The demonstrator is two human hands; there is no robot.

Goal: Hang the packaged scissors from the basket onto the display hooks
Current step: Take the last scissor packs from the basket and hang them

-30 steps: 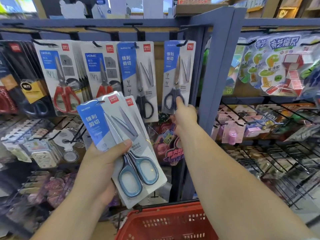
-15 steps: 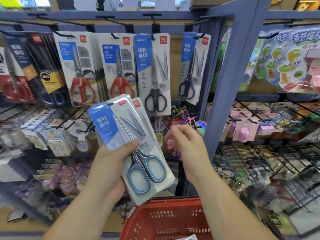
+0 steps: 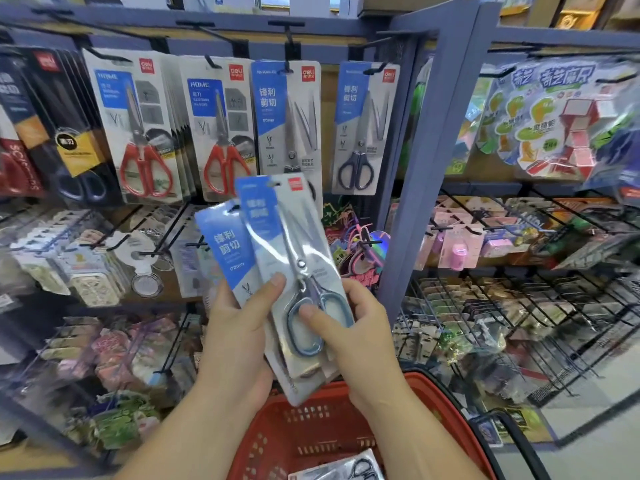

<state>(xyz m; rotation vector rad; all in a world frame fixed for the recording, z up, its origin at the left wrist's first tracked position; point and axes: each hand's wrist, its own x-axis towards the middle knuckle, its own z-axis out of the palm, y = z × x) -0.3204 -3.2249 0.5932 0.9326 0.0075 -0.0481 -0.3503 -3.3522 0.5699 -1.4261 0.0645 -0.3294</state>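
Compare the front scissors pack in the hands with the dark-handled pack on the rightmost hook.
The front pack has light blue handles; the hooked pack has dark ones. The front pack tilts, held by the left hand and right hand; the hooked pack hangs upright. Both cards carry a blue side strip and red logo.

This is a shop, a stationery and small-goods store by its stock. Rows of packaged scissors (image 3: 221, 133) on branded cards hang from black display hooks (image 3: 287, 39) on a blue shelving frame (image 3: 426, 133). Bagged puzzle toys (image 3: 554, 116) hang in the next bay, wire racks (image 3: 519, 306) hold small packets, and a red plastic shopping basket (image 3: 311, 431) shows at the bottom.
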